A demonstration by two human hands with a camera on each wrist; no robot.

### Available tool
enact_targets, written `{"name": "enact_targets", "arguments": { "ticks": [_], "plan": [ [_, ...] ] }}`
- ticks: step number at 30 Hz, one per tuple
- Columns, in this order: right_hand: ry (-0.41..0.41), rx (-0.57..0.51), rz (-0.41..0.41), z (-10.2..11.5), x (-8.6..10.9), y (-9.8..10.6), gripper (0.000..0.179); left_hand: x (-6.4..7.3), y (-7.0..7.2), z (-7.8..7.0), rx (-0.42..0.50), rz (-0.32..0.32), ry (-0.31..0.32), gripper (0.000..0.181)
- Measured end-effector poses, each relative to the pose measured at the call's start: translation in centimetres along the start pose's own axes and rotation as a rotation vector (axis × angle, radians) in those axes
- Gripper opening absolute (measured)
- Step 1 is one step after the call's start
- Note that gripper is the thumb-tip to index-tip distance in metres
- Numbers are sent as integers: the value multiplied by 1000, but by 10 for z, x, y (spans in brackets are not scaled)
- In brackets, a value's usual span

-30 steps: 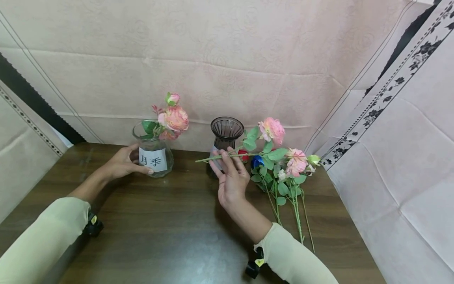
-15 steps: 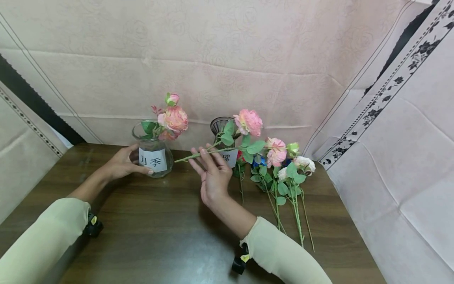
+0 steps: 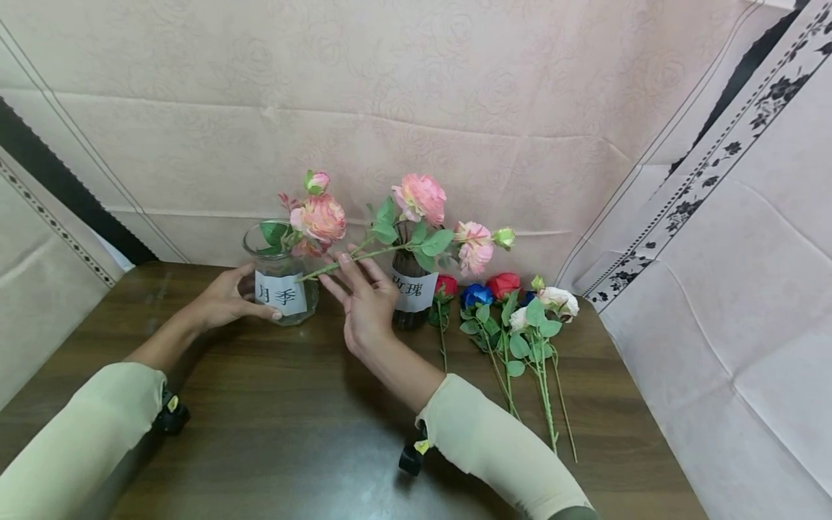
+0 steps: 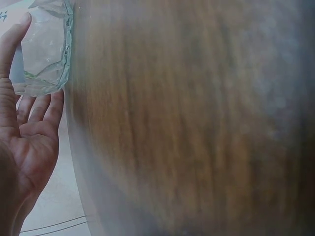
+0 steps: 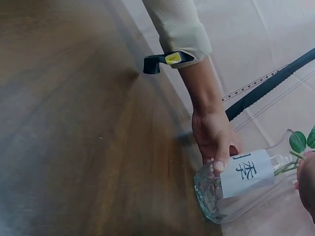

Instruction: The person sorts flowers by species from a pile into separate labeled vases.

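My left hand (image 3: 224, 297) grips the lower side of a clear glass vase (image 3: 269, 263) with a white paper label. The thumb (image 4: 11, 46) lies along the front of the glass in the left wrist view. A pink artificial flower (image 3: 321, 217) with a bud stands in this vase, leaning over its right rim. Between thumb and fingers, my right hand (image 3: 370, 310) pinches the green stem (image 3: 325, 270) of another pink artificial flower (image 3: 419, 196), which has two blooms and a bud. The stem's cut end points left and overlaps the clear vase in the head view.
A dark glass vase (image 3: 409, 319) with a white label stands behind my right hand, partly hidden by leaves. To its right on the wooden table (image 3: 292, 433) lie red roses (image 3: 503, 284), a blue rose (image 3: 477, 295) and white flowers (image 3: 557, 300). Patterned cloth (image 3: 390, 87) hangs behind.
My right hand has moved left with the pink flower, from in front of the dark vase towards the clear one. The left hand stays on the clear vase.
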State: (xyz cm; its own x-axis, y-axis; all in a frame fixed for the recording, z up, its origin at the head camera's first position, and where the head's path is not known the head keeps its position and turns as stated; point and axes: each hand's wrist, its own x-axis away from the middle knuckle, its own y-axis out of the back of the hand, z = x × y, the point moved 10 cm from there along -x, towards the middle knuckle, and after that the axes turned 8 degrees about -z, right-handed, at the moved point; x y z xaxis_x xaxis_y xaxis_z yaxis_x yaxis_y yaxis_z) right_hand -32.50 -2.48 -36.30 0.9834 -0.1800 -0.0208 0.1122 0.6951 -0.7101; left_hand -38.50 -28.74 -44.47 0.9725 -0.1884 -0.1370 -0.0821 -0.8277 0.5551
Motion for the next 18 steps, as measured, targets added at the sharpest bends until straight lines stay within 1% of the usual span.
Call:
{"name": "enact_targets", "arguments": {
  "ticks": [5,9,14,18],
  "plan": [
    [12,0,-20,-2,-7,-10,27,0,0,1,17,5,7,111],
    [16,-5,-16,-2,-11,-19,26,0,1,2,15,-3,4,110],
    [18,-37,-21,-3,-15,-31,22,0,0,2,24,-9,9,109],
    [20,-59,-14,-2,-18,-41,23,-1,0,2,34,-6,12,110]
  ]
}}
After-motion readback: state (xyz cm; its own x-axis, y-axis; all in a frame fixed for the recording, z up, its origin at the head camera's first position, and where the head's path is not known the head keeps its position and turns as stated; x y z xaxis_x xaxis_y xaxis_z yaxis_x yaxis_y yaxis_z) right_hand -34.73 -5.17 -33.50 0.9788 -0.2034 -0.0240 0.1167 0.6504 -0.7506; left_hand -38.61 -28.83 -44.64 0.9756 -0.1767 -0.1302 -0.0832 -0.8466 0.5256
